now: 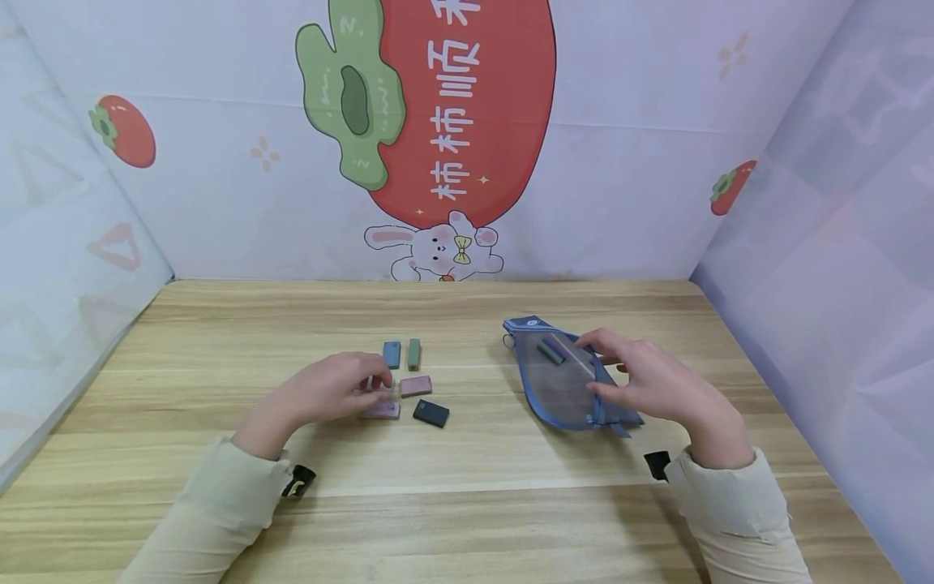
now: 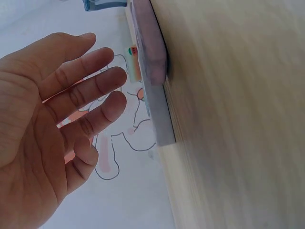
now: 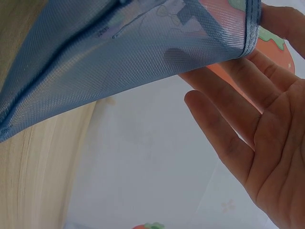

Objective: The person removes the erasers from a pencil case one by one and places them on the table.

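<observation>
Wooden table (image 1: 467,519): left hand (image 1: 328,393), fingers relaxed and holding nothing, hovers over small blocks (image 1: 416,385) centre-left; right hand (image 1: 657,381) lightly pinches mesh pouch (image 1: 558,381) right of centre, whose slack mouth could sag shut and blocks may miss.

A wooden table (image 1: 467,503) stood inside a pale printed backdrop (image 1: 219,203). On the backdrop, directly behind the table's far edge, a white rabbit (image 1: 438,253) sat below a large red persimmon (image 1: 474,105) bearing white characters.
</observation>
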Demonstrator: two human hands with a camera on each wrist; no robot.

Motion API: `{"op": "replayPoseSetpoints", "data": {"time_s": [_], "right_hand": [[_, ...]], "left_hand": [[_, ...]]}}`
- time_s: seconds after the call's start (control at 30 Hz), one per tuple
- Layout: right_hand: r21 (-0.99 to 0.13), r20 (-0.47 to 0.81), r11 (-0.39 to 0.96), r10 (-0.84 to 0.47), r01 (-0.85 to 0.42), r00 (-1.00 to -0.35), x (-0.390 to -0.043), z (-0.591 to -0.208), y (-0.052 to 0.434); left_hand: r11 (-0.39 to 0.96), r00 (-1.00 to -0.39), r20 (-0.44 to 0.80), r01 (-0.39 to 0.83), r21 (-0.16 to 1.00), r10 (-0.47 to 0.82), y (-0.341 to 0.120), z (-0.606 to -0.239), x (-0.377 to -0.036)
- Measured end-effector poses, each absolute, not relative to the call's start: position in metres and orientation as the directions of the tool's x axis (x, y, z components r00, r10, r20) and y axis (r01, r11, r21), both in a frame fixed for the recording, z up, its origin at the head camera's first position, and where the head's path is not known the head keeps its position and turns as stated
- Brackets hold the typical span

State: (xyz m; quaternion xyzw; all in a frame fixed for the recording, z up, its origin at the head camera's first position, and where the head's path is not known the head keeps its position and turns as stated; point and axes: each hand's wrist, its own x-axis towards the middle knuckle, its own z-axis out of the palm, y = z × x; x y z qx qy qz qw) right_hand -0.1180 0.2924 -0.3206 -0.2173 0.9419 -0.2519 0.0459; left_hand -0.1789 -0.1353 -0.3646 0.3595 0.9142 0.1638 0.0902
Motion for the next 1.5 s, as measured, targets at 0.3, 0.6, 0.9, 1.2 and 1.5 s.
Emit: {"op": "replayPoseSetpoints", "data": {"time_s": [0.3, 0.6, 0.9, 1.2, 1.5], "right_hand": [[-0.481, 0.025, 0.786, -0.43, -0.388, -0.903, -0.118, -0.321, 0.293], [-0.47, 0.033, 0.788, -0.435, -0.398, -0.9, -0.117, -0.322, 0.292], [-0.47, 0.027, 0.79, -0.433, -0.394, -0.901, -0.117, -0.321, 0.292], [-0.471, 0.03, 0.788, -0.436, -0.397, -0.899, -0.119, -0.322, 0.292], [-0.461, 0.03, 0.792, -0.437, -0.4, -0.899, -0.118, -0.322, 0.292]], "left_hand": [[0.658, -0.704, -0.029, 0.647, 0.385, 0.71, -0.122, -0.363, -0.181], [0.632, -0.686, 0.017, 0.68, 0.372, 0.727, -0.112, -0.362, -0.182], [0.594, -0.659, 0.043, 0.702, 0.393, 0.751, -0.1, -0.36, -0.184], [0.556, -0.622, 0.047, 0.728, 0.4, 0.781, -0.082, -0.357, -0.183], [0.532, -0.591, 0.034, 0.748, 0.396, 0.806, -0.061, -0.355, -0.186]]}}
